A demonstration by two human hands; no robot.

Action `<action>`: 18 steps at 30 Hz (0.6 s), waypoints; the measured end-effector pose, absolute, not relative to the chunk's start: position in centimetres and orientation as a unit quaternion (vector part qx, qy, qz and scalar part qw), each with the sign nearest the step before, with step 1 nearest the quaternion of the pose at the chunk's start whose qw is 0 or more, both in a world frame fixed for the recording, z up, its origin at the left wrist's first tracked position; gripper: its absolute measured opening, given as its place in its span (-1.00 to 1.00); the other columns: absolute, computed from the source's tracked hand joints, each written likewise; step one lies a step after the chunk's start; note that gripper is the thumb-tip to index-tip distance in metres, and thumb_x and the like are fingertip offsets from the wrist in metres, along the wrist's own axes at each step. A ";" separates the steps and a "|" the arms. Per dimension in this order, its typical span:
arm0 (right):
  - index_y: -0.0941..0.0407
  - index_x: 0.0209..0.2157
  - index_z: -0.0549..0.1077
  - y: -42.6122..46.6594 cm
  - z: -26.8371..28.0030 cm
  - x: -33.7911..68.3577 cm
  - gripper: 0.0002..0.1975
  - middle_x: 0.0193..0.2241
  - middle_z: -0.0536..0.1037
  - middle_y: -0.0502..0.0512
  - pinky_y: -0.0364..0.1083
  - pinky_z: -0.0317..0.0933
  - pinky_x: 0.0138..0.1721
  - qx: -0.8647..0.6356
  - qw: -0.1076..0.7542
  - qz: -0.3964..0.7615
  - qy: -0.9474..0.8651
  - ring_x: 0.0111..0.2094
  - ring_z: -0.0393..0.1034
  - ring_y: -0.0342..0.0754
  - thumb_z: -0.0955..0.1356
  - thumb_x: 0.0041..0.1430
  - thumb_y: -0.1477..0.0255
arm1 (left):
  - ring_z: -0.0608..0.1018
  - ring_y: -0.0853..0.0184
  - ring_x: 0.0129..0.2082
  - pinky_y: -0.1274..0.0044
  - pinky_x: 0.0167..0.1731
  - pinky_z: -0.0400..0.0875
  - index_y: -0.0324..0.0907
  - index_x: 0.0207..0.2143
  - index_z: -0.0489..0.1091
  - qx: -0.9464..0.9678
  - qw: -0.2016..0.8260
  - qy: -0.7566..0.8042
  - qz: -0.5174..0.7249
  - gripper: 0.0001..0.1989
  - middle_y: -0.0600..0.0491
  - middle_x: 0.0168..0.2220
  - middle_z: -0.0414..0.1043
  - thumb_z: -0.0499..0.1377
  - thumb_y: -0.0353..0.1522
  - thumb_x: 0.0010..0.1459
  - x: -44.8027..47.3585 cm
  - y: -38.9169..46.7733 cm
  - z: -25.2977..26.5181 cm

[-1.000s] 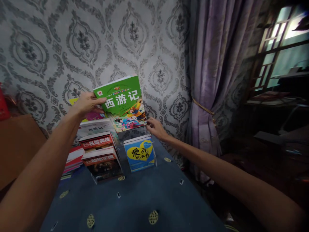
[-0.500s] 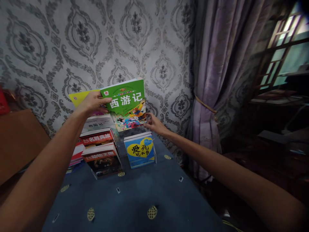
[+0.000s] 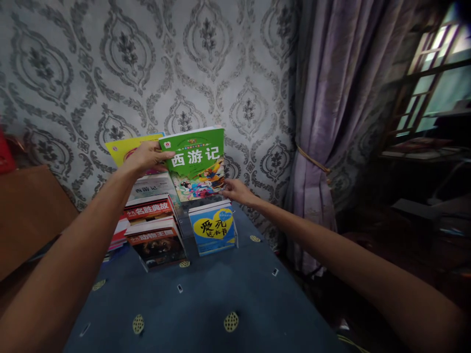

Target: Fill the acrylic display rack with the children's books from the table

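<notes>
A green book (image 3: 193,166) with white Chinese characters and cartoon figures is held upright between my hands, behind the blue book (image 3: 214,230) with a yellow heart. My left hand (image 3: 149,158) grips its upper left edge, in front of a yellow book (image 3: 123,149). Closed on its lower right edge is my right hand (image 3: 238,191). Below my left hand stand a grey-white book (image 3: 152,186), a red-titled book (image 3: 150,211) and a dark book with an animal cover (image 3: 160,247), one before the other.
The table wears a dark blue cloth (image 3: 191,304) with seed-pod prints. More books (image 3: 118,235) lie at the left, beside a brown cardboard box (image 3: 33,215). Patterned wallpaper (image 3: 239,59) rises behind, and a tied purple curtain (image 3: 324,113) hangs right of the table.
The green book has come down slightly and shifted a little to the right, with both hands still on it. The other books stay in place.
</notes>
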State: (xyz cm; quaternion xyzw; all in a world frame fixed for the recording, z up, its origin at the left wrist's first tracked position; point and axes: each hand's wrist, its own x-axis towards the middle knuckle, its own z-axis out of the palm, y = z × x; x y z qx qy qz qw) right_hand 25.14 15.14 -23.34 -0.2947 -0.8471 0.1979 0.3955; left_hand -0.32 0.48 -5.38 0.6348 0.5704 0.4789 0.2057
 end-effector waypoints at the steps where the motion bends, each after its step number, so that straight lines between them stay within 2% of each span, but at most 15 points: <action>1: 0.19 -0.18 0.53 15.0 -23.2 25.1 -0.74 -0.64 0.46 -0.04 -0.15 0.12 -0.48 -0.300 0.395 0.186 -0.848 -0.57 0.33 -0.07 0.40 0.10 0.35 | 0.63 0.29 -0.36 0.55 -0.44 0.55 -0.22 -0.28 0.53 0.635 0.203 0.570 0.481 -0.64 -0.03 -0.27 0.63 0.44 -0.28 -0.17 -0.3 0.5 -5.4; 6: 0.16 -0.23 0.53 14.6 -22.8 24.7 -0.80 -0.61 0.47 -0.05 -0.14 0.10 -0.45 -0.322 0.412 0.119 -0.844 -0.54 0.34 -0.06 0.41 0.07 0.41 | 0.63 0.27 -0.34 0.53 -0.39 0.53 -0.22 -0.33 0.53 0.643 0.200 0.571 0.470 -0.60 -0.01 -0.32 0.62 0.47 -0.24 -0.27 -0.2 0.6 -5.6; 13: 0.15 -0.20 0.49 14.4 -23.3 25.0 -0.76 -0.68 0.40 -0.13 -0.17 0.10 -0.51 -0.295 0.460 0.166 -0.821 -0.60 0.33 -0.10 0.40 0.05 0.41 | 0.61 0.16 -0.24 0.33 -0.08 0.47 -0.24 -0.38 0.57 0.696 0.174 0.533 0.449 -0.57 0.01 -0.36 0.62 0.44 -0.16 -0.32 -0.9 2.2 -7.3; 15: 0.13 -0.18 0.48 14.3 -23.2 25.1 -0.74 -0.68 0.40 -0.13 -0.16 0.13 -0.53 -0.284 0.477 0.197 -0.808 -0.63 0.32 -0.11 0.39 0.07 0.37 | 0.61 0.16 -0.26 0.31 -0.09 0.47 -0.24 -0.38 0.58 0.700 0.169 0.536 0.441 -0.57 0.01 -0.37 0.62 0.44 -0.16 -0.31 -1.0 2.4 -7.4; 18: 0.12 -0.13 0.43 14.2 -22.8 24.7 -0.68 -0.66 0.45 -0.11 -0.15 0.17 -0.59 -0.254 0.480 0.291 -0.787 -0.67 0.31 -0.11 0.38 0.10 0.26 | 0.60 0.20 -0.35 0.37 -0.25 0.51 -0.23 -0.39 0.56 0.693 0.208 0.545 0.424 -0.60 0.01 -0.39 0.61 0.45 -0.18 -0.30 -0.7 2.4 -7.0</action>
